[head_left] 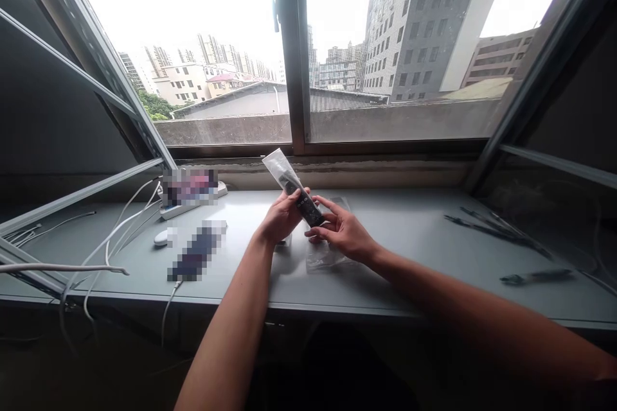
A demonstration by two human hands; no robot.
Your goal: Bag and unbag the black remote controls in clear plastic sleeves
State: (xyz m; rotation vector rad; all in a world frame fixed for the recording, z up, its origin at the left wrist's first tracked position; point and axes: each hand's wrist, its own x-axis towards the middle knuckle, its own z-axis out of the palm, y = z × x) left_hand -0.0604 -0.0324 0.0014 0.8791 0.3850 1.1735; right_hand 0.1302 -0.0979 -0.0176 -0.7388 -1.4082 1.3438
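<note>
One left hand point(284, 217), one right hand point(344, 230), one black remote control point(312, 213).
One clear sleeve point(274, 164) wraps the remote, at least one clear bag point(330, 262) lies on one grey worktop point(405, 237); there are one white power strip point(222, 191), one rounded white object point(162, 239), one pixelated dark object point(195, 255), two window panes point(222, 0) and one upright bar point(292, 45); several white cables point(58, 267), too tangled to count.
</note>
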